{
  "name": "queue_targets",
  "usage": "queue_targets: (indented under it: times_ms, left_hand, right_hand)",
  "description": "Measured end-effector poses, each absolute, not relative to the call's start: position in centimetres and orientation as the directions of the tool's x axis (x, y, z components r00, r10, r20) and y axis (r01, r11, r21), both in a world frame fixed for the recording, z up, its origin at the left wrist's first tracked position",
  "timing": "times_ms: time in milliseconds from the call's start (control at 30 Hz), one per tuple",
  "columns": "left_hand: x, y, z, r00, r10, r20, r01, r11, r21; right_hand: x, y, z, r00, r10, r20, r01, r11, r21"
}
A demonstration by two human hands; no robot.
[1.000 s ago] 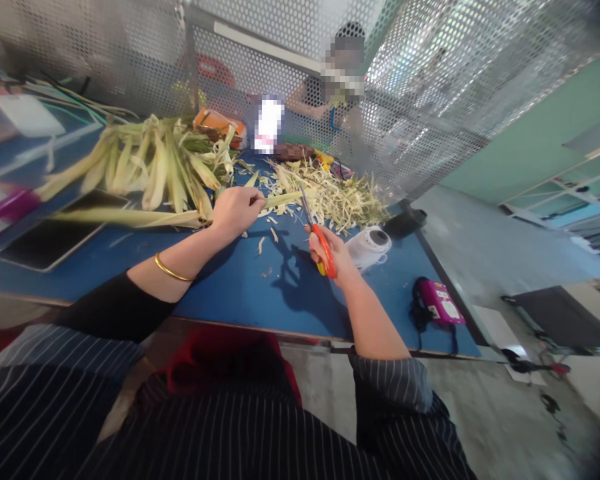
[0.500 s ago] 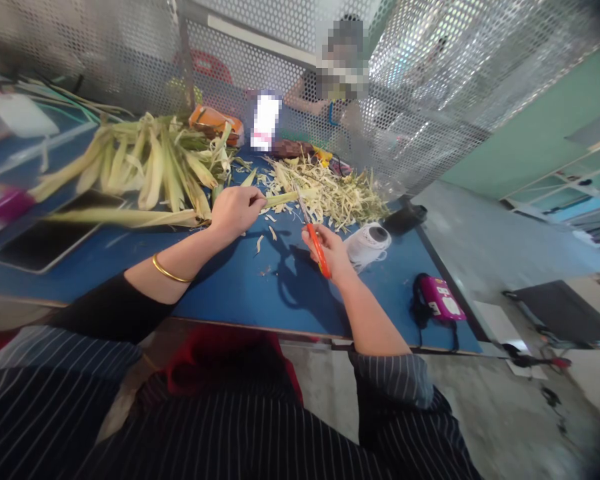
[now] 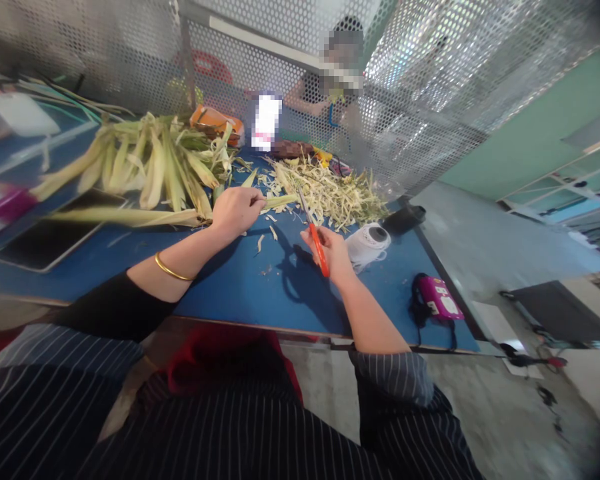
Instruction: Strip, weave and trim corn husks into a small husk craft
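Observation:
My left hand (image 3: 237, 212) pinches a pale green leaf strip (image 3: 281, 201), whose free end points right toward the trimmings. A long pale stalk (image 3: 130, 217) lies to the left of this wrist; whether it belongs to the same leaf is hidden by the hand. In my right hand (image 3: 333, 253) is a pair of scissors (image 3: 320, 250) with orange-red handles. Their blades point up and away, at the strip's end. Beyond the blades spreads a heap of pale leaf trimmings (image 3: 337, 193). A bundle of long pale green leaves (image 3: 153, 163) lies behind my left hand.
On the blue table (image 3: 230, 287) stand a white thread spool (image 3: 367, 243) and a dark cylinder (image 3: 405, 218). A purple box with a black cord (image 3: 441, 298) sits near the right edge. A dark flat panel (image 3: 55, 233) lies left. Behind the perforated screen (image 3: 260, 53) sits a person.
The strip's tip, which reached past the scissor blades before, now ends at the blades. Both hands have stayed nearly in place.

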State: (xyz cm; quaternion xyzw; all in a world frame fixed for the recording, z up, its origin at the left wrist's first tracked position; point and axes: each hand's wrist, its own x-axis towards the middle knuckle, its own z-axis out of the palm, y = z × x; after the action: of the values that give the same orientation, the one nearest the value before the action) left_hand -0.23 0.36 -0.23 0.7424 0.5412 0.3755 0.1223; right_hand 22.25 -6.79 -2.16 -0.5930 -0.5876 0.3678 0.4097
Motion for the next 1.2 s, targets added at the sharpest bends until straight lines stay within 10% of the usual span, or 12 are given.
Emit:
queue_targets:
  times_ms: [167, 433, 600, 767, 867, 1033, 1200]
  left_hand:
    - [-1.1, 1.0, 0.5, 0.027, 0.917, 0.399, 0.621, -0.328, 0.712]
    - [-2.4, 2.5, 1.6, -0.192, 0.977, 0.094, 0.059, -0.084, 0.995]
    - [-2.4, 2.5, 1.6, -0.211, 0.974, 0.078, 0.017, -0.077, 0.997]
    - [-2.4, 2.6, 1.5, -0.2, 0.977, 0.069, 0.04, -0.062, 0.997]
    - [-2.3, 2.6, 1.4, -0.186, 0.981, 0.061, 0.055, -0.052, 0.997]
    - [-2.2, 2.8, 1.0, -0.175, 0.983, 0.06, 0.048, -0.052, 0.997]
    - [-2.0, 2.6, 0.7, -0.143, 0.988, 0.055, 0.03, -0.052, 0.998]
  right_hand:
    - [23.3, -6.7, -1.1, 0.115, 0.993, -0.038, 0.222, -0.063, -0.973]
    - [23.1, -7.8, 3.6, -0.617, 0.637, -0.462, 0.687, 0.15, -0.711]
    - [22.7, -4.8, 2.3, -0.345, 0.777, -0.527, 0.682, -0.178, -0.709]
    - [23.4, -2.7, 0.7, 0.174, 0.963, -0.207, 0.273, -0.249, -0.929]
    - [23.5, -3.4, 1.2, -0.035, 0.979, -0.2, 0.193, -0.19, -0.963]
    - [22.4, -4.2, 2.0, -0.487, 0.755, -0.44, 0.575, -0.102, -0.812]
    - [21.2, -1.3, 0.5, -0.185, 0.897, -0.402, 0.525, -0.256, -0.811]
